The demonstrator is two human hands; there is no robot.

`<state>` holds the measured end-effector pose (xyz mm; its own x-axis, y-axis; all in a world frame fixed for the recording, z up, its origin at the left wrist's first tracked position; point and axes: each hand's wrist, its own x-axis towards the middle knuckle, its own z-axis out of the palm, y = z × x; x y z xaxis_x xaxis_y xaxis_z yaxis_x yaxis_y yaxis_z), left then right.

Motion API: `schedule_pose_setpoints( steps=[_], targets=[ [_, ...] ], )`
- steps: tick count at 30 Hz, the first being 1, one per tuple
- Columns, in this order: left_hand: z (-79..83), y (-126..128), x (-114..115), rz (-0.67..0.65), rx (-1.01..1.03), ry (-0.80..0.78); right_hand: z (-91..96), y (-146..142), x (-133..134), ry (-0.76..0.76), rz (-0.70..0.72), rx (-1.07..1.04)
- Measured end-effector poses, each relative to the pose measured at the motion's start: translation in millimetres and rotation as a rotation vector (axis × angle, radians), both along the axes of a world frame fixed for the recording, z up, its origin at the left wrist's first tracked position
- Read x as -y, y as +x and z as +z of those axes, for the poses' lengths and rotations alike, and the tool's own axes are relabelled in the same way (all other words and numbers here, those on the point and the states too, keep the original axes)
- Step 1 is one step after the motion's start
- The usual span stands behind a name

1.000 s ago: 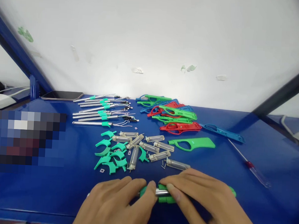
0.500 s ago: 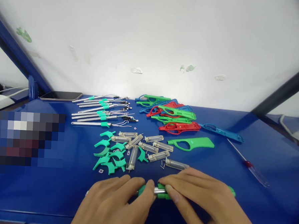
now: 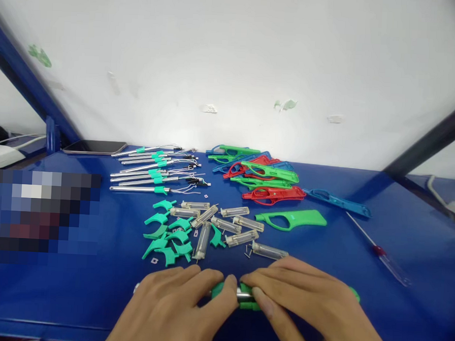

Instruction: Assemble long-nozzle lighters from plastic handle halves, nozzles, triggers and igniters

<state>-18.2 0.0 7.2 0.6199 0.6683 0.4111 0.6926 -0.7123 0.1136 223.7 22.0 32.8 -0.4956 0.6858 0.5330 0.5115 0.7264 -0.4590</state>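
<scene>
Both my hands rest at the near edge of the blue table [image 3: 415,302]. My left hand [image 3: 174,310] and my right hand [image 3: 312,307] meet over a green plastic handle with a metal tube [image 3: 244,295], fingers pinched on it from both sides. Most of that piece is hidden under my palms; a green end shows past my right hand. Just beyond my fingers lie several clear small tubes [image 3: 228,225] and several teal hook-shaped pieces [image 3: 168,236].
Several metal rods with teal collars [image 3: 151,172] lie at the back left, near a phone [image 3: 95,146]. A pile of red, green and blue handle shells [image 3: 261,175] sits at the back middle. A loose green shell [image 3: 291,218] and a screwdriver [image 3: 379,249] lie to the right.
</scene>
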Motion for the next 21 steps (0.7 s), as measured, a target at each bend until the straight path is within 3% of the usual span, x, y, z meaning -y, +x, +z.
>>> schedule_pose_setpoints(
  steps=[21],
  targets=[
    [10.0,2,-2,0.017,-0.005,0.042,-5.9,6,-4,0.09,-0.039,0.089]
  ],
)
